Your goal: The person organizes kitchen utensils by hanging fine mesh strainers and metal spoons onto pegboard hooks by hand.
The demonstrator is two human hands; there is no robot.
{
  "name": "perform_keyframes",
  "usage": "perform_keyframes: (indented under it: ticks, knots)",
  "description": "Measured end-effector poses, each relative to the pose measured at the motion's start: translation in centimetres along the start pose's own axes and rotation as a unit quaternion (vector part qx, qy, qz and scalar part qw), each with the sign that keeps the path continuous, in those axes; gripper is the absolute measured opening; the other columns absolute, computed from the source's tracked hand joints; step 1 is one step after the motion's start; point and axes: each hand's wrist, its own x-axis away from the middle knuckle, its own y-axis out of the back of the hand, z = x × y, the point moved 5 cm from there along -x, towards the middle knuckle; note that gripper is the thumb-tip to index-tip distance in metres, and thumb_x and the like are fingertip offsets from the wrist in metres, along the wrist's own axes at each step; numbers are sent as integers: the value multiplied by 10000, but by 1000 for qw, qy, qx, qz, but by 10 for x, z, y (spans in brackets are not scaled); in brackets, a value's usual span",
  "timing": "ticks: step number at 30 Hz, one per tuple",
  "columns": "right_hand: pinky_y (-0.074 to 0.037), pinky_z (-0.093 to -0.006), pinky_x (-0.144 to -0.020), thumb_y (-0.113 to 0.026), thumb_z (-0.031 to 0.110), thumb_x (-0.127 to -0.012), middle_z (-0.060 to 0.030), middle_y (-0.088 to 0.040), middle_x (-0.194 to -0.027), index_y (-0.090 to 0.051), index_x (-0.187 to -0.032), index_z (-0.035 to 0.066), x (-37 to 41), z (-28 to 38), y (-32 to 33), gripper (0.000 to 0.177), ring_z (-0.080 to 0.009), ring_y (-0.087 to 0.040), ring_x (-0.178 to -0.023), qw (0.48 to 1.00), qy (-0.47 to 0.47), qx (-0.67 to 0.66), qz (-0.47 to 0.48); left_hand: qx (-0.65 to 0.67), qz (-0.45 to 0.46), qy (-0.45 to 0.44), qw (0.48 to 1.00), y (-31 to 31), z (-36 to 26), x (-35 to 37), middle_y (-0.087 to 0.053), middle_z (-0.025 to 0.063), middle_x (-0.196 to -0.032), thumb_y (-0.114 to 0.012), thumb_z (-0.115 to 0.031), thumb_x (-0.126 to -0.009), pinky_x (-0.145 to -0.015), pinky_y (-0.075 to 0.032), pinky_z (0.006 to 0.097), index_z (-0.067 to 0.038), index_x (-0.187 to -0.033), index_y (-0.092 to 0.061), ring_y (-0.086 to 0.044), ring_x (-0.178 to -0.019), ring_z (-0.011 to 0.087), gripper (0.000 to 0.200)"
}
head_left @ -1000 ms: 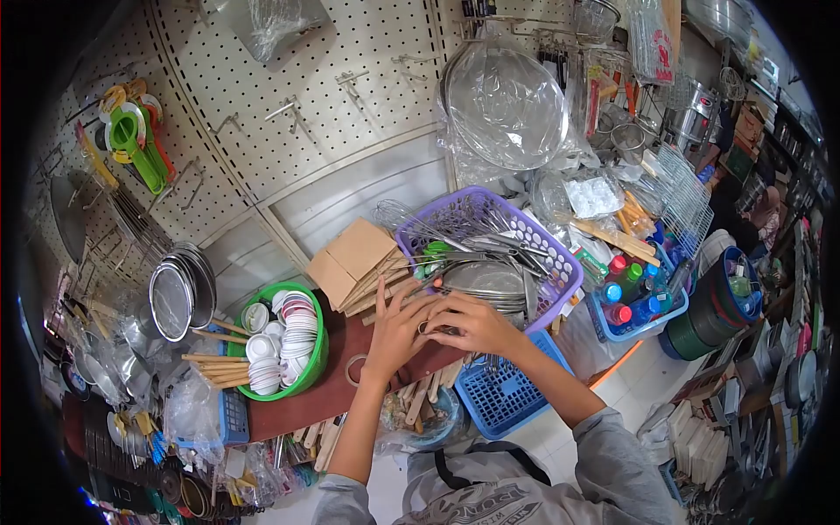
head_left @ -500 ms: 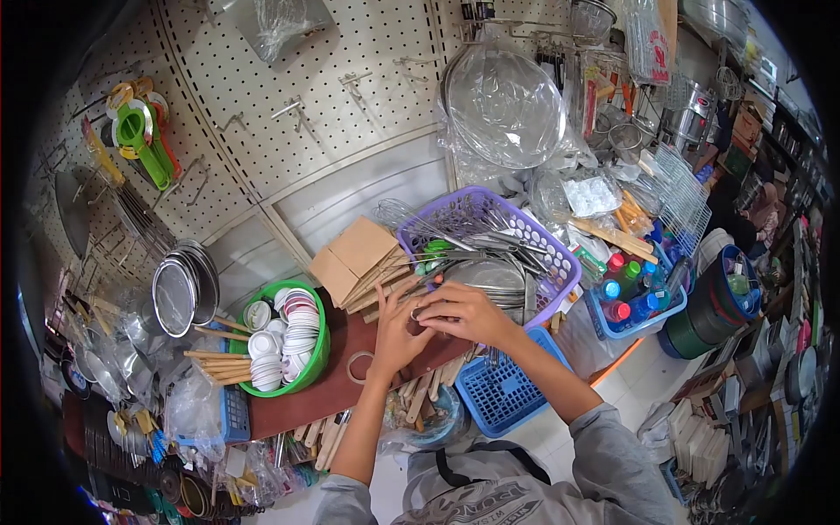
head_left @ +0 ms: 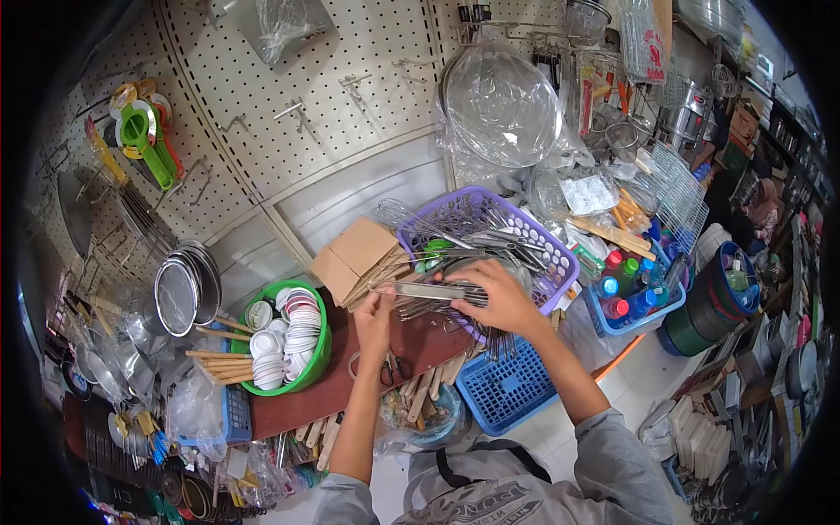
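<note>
My right hand (head_left: 506, 302) is wrapped round a bundle of long metal utensils (head_left: 424, 289), with a flat shiny handle on top and thin metal ends (head_left: 497, 343) sticking out below the palm. At the other end of the bundle, my left hand (head_left: 376, 317) pinches the handle tips between thumb and fingers. I cannot tell the exact kind of utensil. Both hands are over the front of the brown tabletop (head_left: 346, 398). Below my left wrist lie scissors (head_left: 395, 369) beside a pale ring (head_left: 354, 364). Flat brown cardboard pieces (head_left: 357, 254) lie just behind my left hand.
A purple basket (head_left: 564, 293) of metal utensils stands behind my right hand. On the left is a green basket (head_left: 324, 346) with small white bowls and wooden handles. A blue basket (head_left: 503, 420) sits below my right forearm. Coloured bottles (head_left: 626, 280) fill another basket at right.
My hands, close together before, have moved apart. My right hand has shifted right, and the metal bundle now shows stretched between both hands. The scissors have come into view.
</note>
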Motion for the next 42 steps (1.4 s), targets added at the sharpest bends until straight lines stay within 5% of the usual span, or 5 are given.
perform_keyframes:
  ticks: [11, 23, 29, 34, 42]
  knots:
    - [-419, -525, -1123, -820, 317, -756, -71, -640, -1266, -766, -1099, 173, 6, -9, 4, 376, -361, -518, -1308, 958, 15, 284, -35, 137, -78, -9, 988, 50, -1, 1, -716, 48, -1021, -617, -259, -1078, -854, -563, 342, -28, -1106, -686, -689, -942, 152, 243]
    - [-545, -398, -865, -693, 275, -896, -109, -725, -968, -748, -1024, 85, -54, 64, -20, 235, -291, -677, -906, 972, 110, -57, 200, 199, 22, -67, 977, 76, -16, 17, -615, 127, -1371, -566, -366, -1097, -1057, -534, 427, -32, -1455, -489, -637, -1204, 236, 496]
    - [-512, -374, -1025, -580, 280, -1033, -155, -726, -1253, -656, -1352, 37, -80, 99, -68, 409, -254, -689, -1139, 907, 77, -148, 387, 40, 109, -12, 993, 49, -37, 54, -569, 134, -1430, -652, -317, -1059, -1131, -451, 399, 5, -1520, -428, -606, -1271, 238, 605]
    - [-458, -333, -1102, -547, 340, -1091, -156, -661, -1400, -538, -1514, 34, -87, 107, -128, 522, -207, -626, -1259, 845, 115, -228, 470, -8, 82, 136, 987, 77, 7, 66, -629, 76, -1320, -691, -190, -1036, -683, -446, 241, -24, -1489, -493, -604, -1177, 102, 522]
    - [-485, -322, -1056, -583, 274, -1087, -49, -718, -1209, -521, -1550, 96, -77, 99, -206, 499, -133, -634, -1153, 841, 68, -326, 426, -11, 43, 80, 996, 133, 9, 105, -694, 29, -1223, -643, -141, -1056, -902, -500, 254, 14, -1406, -588, -614, -1047, 71, 387]
